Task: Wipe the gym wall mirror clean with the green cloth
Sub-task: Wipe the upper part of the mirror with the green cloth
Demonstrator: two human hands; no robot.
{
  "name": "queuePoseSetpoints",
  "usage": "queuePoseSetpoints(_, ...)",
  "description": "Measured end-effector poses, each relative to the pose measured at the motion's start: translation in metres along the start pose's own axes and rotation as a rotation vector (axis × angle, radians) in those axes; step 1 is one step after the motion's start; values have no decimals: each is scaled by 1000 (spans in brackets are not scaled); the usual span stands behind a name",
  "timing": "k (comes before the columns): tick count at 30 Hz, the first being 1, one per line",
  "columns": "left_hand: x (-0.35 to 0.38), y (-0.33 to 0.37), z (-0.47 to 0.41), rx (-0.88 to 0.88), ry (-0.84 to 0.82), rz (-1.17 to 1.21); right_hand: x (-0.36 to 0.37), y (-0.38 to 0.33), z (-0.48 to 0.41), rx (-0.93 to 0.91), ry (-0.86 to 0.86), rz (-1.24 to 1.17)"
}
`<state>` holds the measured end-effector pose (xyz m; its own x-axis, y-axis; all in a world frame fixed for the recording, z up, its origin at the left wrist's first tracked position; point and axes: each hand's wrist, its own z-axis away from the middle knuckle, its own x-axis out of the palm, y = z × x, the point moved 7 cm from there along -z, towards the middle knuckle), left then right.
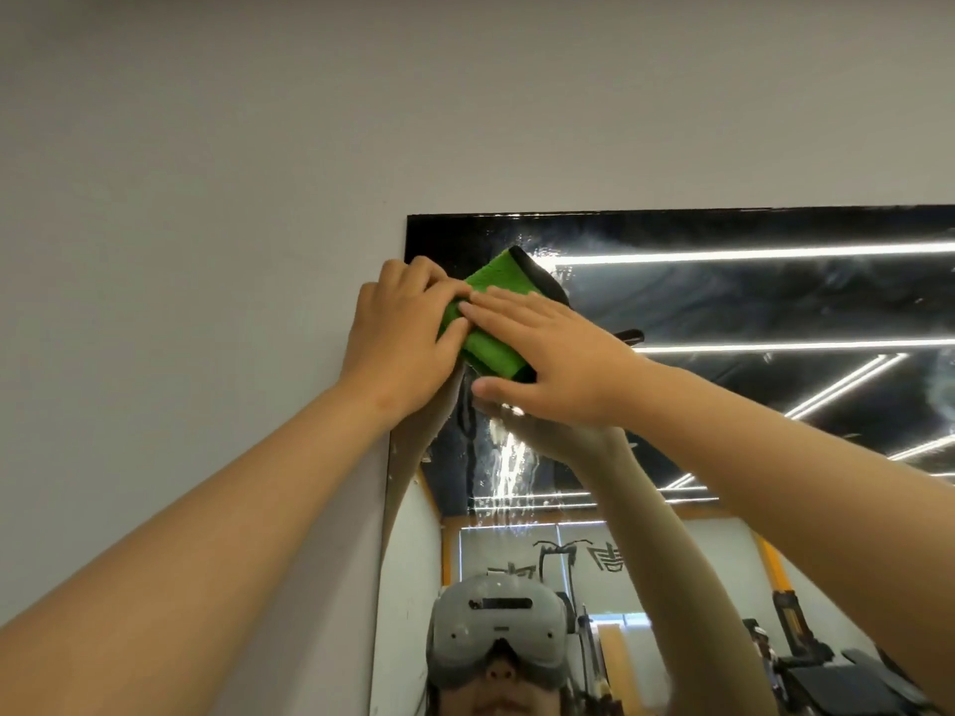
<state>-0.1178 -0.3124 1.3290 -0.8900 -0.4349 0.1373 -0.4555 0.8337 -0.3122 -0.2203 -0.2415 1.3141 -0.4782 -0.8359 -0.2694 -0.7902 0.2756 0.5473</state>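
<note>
Green cloth (491, 323): folded into a pad with a dark border, pressed against the glass close to the top left corner of the mirror, tilted, partly covered by both hands.
Mirror (749, 302): fixed to a pale wall, dark along the top, streaked and hazy around the cloth, with pale run marks below it.
Left hand (403, 333): raised at the mirror's left edge, fingers bent over the cloth's left end and thumb pushed against its lower side, gripping it.
Right hand (563, 364): laid flat over the cloth's right half, fingers straight and close together, thumb stretched out just below the cloth's lower corner, pressing rather than gripping.
Hands together: fingertips touching over the middle of the cloth.
Wall (206, 198): plain, pale grey, left of and above the mirror.
Reflection: long white light strips (775, 252) across the upper right, a grey headset (496, 617) at the bottom edge, dark gym equipment (847, 676) at the lower right, both forearms mirrored.
</note>
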Motion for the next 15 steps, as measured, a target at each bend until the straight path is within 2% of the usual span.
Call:
queuePoseSetpoints(6, -7, -28, 19, -154, 100, 77, 6, 5, -4, 10, -43, 99)
queuePoseSetpoints(11, 7, -44, 37, -199, -25, 109, 9, 7, -23, 123, -8, 165)
queuePoseSetpoints(15, 10, -46, 39, -203, -34, 117, 9, 11, -51, 217, 52, 153)
